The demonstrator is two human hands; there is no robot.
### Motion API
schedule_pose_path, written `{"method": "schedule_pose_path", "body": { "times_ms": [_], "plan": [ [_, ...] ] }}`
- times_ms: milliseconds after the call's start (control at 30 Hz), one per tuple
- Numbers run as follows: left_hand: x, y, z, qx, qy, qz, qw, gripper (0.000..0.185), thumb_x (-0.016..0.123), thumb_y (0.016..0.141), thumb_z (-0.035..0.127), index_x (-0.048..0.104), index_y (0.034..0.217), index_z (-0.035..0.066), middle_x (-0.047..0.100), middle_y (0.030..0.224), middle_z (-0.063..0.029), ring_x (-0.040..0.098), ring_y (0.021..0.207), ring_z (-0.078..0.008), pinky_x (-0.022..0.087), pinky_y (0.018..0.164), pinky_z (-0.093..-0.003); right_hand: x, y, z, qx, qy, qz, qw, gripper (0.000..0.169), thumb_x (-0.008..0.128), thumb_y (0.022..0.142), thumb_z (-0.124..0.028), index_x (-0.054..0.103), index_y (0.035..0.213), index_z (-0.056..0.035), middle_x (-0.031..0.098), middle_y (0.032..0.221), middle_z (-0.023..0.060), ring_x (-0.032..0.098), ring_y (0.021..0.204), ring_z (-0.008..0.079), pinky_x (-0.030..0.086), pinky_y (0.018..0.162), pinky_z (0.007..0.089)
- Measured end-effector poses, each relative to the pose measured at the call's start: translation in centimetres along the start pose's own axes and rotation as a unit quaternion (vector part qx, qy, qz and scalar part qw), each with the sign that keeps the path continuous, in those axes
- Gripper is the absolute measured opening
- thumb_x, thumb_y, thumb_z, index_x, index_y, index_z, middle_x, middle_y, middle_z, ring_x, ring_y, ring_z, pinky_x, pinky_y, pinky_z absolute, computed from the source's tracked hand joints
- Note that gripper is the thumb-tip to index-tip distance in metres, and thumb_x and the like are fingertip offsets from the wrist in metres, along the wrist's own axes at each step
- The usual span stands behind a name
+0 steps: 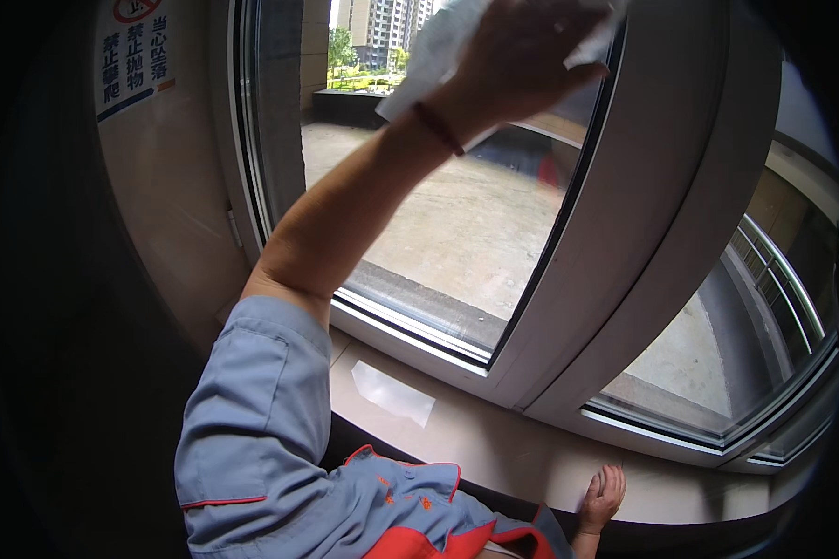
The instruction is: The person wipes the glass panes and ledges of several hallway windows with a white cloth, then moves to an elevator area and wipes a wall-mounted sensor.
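My left hand (528, 63) is raised against the window pane (433, 230), its palm flat over a white cloth (419, 70) that spreads out past the fingers and wrist. The thumb points to the right, near the black seal of the frame. The hand is slightly blurred, and a dark red band circles its wrist. Low at the right, my right hand (604, 492) rests with lightly bent fingers at the near edge of the pale window sill (503, 447); nothing shows in it.
A thick window frame (622, 209) divides this pane from another window (699, 356) at the right. At the left, a hinge (234, 228) sits by the frame, and a warning sign (136, 56) hangs on the wall. Outside are a concrete surface and a metal railing (783, 272).
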State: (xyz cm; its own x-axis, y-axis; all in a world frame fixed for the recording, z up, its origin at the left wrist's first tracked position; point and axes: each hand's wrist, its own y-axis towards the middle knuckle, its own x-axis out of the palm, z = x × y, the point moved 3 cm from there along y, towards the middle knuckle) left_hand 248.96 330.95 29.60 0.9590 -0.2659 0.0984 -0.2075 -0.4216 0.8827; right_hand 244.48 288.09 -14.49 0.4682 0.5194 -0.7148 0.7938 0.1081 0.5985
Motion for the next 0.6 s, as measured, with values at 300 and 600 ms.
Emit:
{"method": "schedule_pose_path", "body": {
  "times_ms": [300,600],
  "plan": [
    [-12.5,-25.5,-2.0,-0.237,0.084,-0.195,0.948,0.041,0.061,0.081,0.023,0.053,0.115,0.002,0.035,0.136,-0.0224,0.030,0.129,-0.0358,0.020,0.106,-0.0487,-0.4,0.0,-0.3,-0.026,0.000,-0.005,1.000,0.026,0.049,0.086,-0.017,0.058,0.103,-0.0002,0.057,0.110,0.0167,0.048,0.112,0.0358,0.034,0.098,0.0437],
    [-14.4,-39.9,3.5,-0.649,0.187,-0.102,0.730,0.063,0.036,0.095,0.042,0.024,0.137,-0.002,0.034,0.136,-0.0260,0.032,0.125,-0.0399,0.027,0.102,-0.0430,-0.8,0.3,-0.8,-0.085,0.043,-0.013,0.995,0.027,0.048,0.089,-0.020,0.059,0.104,-0.0013,0.058,0.110,0.0158,0.049,0.111,0.0348,0.035,0.098,0.0434]
  ]
}}
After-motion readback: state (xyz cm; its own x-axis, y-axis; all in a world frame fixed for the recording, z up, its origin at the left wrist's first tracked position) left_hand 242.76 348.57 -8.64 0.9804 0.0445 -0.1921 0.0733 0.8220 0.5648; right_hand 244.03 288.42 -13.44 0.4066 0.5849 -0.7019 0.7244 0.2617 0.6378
